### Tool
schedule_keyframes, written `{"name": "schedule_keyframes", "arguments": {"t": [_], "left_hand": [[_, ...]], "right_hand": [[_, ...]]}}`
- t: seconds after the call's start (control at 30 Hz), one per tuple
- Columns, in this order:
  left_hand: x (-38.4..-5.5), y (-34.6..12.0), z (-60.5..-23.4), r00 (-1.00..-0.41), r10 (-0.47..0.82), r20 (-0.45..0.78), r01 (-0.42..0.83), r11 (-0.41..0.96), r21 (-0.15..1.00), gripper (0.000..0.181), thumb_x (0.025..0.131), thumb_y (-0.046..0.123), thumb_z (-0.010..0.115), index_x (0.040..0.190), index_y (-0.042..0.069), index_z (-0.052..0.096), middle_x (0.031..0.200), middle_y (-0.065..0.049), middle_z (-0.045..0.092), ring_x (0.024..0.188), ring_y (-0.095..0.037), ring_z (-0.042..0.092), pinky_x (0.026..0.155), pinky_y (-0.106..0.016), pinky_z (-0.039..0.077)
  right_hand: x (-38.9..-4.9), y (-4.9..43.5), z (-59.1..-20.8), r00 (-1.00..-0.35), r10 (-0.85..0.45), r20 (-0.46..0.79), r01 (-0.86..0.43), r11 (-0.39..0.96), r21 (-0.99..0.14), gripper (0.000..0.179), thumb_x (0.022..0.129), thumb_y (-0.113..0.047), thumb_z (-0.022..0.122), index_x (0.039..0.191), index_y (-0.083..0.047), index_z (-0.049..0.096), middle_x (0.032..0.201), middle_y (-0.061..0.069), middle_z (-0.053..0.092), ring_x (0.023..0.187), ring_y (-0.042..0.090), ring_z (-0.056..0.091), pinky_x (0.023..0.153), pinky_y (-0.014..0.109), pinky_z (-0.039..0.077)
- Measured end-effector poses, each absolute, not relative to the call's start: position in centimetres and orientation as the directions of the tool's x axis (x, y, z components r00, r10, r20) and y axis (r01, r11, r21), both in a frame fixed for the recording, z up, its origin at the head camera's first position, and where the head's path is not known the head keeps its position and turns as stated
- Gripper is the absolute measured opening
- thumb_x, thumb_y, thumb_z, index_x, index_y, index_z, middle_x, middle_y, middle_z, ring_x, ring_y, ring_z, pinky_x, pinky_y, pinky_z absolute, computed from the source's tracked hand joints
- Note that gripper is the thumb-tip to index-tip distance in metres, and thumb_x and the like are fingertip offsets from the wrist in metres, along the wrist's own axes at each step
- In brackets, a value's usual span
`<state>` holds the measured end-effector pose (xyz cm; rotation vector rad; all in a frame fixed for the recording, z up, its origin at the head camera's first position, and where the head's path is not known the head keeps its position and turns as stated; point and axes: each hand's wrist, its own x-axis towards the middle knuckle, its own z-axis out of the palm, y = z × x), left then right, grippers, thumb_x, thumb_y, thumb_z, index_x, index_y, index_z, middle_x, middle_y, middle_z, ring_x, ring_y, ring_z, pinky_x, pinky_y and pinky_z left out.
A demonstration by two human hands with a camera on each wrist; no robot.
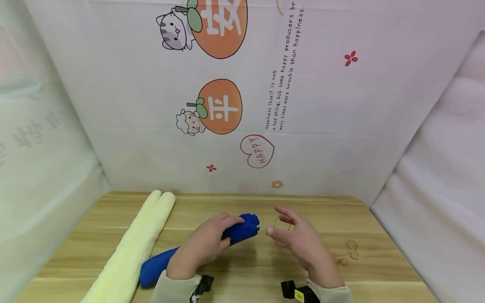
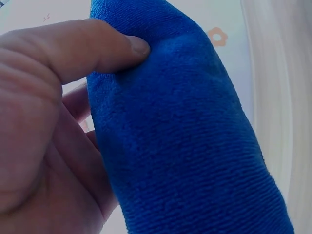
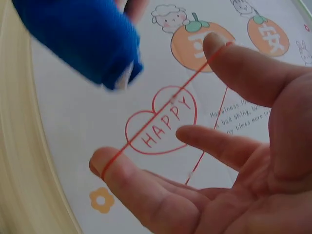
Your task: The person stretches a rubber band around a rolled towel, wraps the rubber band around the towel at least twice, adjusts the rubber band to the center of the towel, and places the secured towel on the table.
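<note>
A rolled blue towel (image 1: 242, 230) slants over the tabletop, its bunched far end pointing right. My left hand (image 1: 206, 242) grips it near that end, fingers over the top and thumb on the near side. In the left wrist view the ribbed blue cloth (image 2: 180, 126) fills much of the picture. Facing the towel's end, my right hand (image 1: 301, 242) has its fingers spread apart. A thin rubber band (image 3: 156, 116) is stretched around the thumb and fingers of that hand. A gap separates the band from the towel's end.
Several loose rubber bands (image 1: 354, 255) lie on the wooden table (image 1: 261, 282) right of my right hand. Two pale yellow rolled towels (image 1: 125, 248) lie side by side at the left. A printed white cloth (image 1: 322, 160) hangs behind the table, with white cloth sides left and right.
</note>
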<state>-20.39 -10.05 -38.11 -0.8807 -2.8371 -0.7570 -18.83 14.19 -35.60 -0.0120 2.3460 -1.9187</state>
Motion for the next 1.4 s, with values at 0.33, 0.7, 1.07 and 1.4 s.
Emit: {"name": "schedule_keyframes", "arguments": {"t": [0.33, 0.7, 1.07, 1.4], "left_hand": [[-20.3, -9.1, -37.5, -0.868, 0.460, 0.188, 0.491, 0.737, 0.465, 0.048, 0.086, 0.009, 0.065, 0.129, 0.027, 0.054, 0.115, 0.000, 0.053, 0.105, -0.020, 0.054, 0.085, -0.042, 0.047], [-20.5, -9.0, -38.3, -0.852, 0.502, 0.146, 0.505, 0.718, 0.480, 0.046, 0.086, 0.010, 0.066, 0.126, 0.030, 0.057, 0.110, 0.007, 0.054, 0.101, -0.014, 0.054, 0.085, -0.040, 0.046], [-21.1, -9.7, -38.0, -0.823, 0.543, 0.168, 0.547, 0.676, 0.493, 0.046, 0.086, 0.009, 0.064, 0.126, 0.030, 0.056, 0.113, 0.009, 0.055, 0.104, -0.011, 0.052, 0.087, -0.038, 0.045], [-21.0, -9.0, -37.6, -0.805, 0.577, 0.137, 0.559, 0.662, 0.499, 0.045, 0.088, 0.010, 0.065, 0.128, 0.027, 0.055, 0.119, 0.008, 0.056, 0.109, -0.012, 0.052, 0.091, -0.039, 0.043]], "right_hand": [[-19.4, 15.2, -35.6, -0.981, -0.172, -0.094, 0.062, 0.181, -0.981, 0.067, 0.075, -0.023, 0.078, 0.135, -0.019, 0.049, 0.136, 0.019, 0.039, 0.099, 0.029, 0.059, 0.075, 0.042, 0.052], [-19.5, 15.1, -36.2, -0.969, -0.231, -0.084, 0.031, 0.223, -0.974, 0.066, 0.076, -0.023, 0.078, 0.135, -0.013, 0.048, 0.135, 0.021, 0.040, 0.099, 0.028, 0.058, 0.074, 0.040, 0.052], [-20.1, 15.1, -36.2, -0.954, -0.297, -0.046, -0.035, 0.261, -0.965, 0.057, 0.077, -0.021, 0.077, 0.129, -0.015, 0.054, 0.127, 0.016, 0.049, 0.101, 0.030, 0.057, 0.074, 0.038, 0.052], [-20.3, 14.8, -36.6, -0.923, -0.379, -0.072, -0.041, 0.283, -0.958, 0.063, 0.078, -0.025, 0.077, 0.134, -0.020, 0.049, 0.134, 0.019, 0.042, 0.104, 0.035, 0.056, 0.078, 0.043, 0.050]]}}
